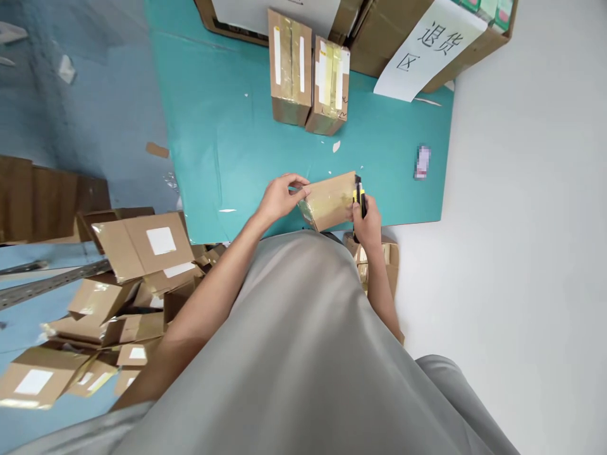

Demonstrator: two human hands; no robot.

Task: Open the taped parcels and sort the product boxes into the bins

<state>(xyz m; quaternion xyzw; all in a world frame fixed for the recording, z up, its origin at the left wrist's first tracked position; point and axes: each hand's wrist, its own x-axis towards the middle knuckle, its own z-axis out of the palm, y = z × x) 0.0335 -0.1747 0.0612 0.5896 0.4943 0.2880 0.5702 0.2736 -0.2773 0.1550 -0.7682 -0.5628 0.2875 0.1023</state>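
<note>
Evidently the small cardboard box has the person's attention: it sits at a slant near the middle of the surface's near edge, close to the person's body, with shiny tape on its left end and upper face. Whether it rests flat or is slightly lifted cannot be told. The 2 hands are apart, 1 at each end of it. The left hand pinches the left corner, thumb over the edge; the right hand is closed around a black-and-yellow cutter, its head just beside the box's right end. How far the blade is out is too small to see.

For good handling, the box would best be braced against the surface, the blade kept shallow so it parts only tape, and the left fingers held clear of its path. A stroke directed away from the body seems safer, given how near the torso is.

Beyond, a paper scrap lies on the surface, and 2 taped boxes stand side by side toward the far edge, before larger cartons. A blurred item lies near the right edge. Past the near left corner, cardboard boxes are heaped.
</note>
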